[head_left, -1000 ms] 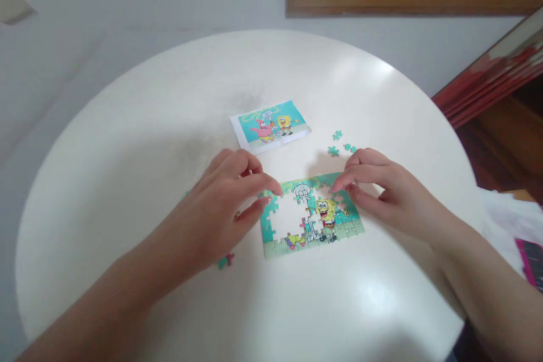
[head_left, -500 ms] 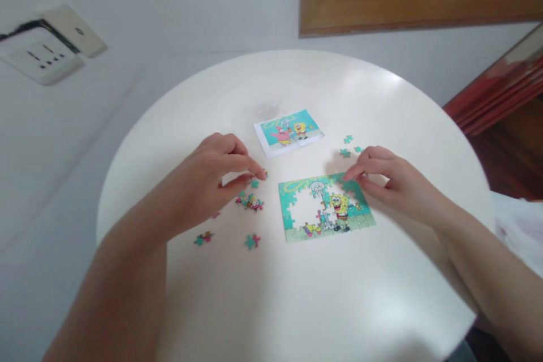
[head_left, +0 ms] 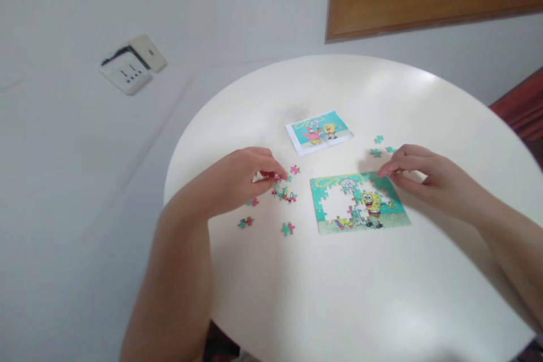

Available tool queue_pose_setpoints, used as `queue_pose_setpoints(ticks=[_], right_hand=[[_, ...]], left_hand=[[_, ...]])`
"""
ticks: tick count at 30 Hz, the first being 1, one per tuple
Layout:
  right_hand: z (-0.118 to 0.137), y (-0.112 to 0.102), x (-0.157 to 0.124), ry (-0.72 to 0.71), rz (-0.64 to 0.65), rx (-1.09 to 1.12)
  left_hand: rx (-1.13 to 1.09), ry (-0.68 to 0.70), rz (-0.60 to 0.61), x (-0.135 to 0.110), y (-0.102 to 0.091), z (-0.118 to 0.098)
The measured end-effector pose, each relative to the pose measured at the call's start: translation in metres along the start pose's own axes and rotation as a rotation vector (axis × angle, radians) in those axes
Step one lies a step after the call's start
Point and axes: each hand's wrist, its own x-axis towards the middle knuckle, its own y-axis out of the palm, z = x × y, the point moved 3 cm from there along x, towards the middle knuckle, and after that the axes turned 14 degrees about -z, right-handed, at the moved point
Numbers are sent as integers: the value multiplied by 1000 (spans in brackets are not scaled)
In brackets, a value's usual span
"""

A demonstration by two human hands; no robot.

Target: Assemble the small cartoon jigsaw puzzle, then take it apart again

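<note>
Part-done puzzle (head_left: 373, 209) lies on table (head_left: 373, 294), big gap L side. R hand (head_left: 432, 176) at its upper R corner, L hand (head_left: 237, 175) by loose pcs (head_left: 289, 196); can't tell if either pinches one. Best lift by edges, w/o bumping puzzle.

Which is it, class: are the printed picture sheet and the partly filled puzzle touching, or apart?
Apart. The head view shows white tabletop between the near edge of the picture sheet and the far edge of the puzzle.
</note>
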Motion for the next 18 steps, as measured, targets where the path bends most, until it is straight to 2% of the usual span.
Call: queue_pose_setpoints(ticks=[6,11,15,18], right_hand=[[-1,-2,0,17,-14,-26],[-5,-3,-2,14,-23,-60],[-11,-2,-4,12,-29,-53],[-12,-1,-4,2,-32,-45]], left_hand=[[109,-78,-79,-4,-8,19],[177,-189,35,-19,-5,34],[257,-131,-80,-47,-5,23],[260,-85,-190,-75,3,16]])
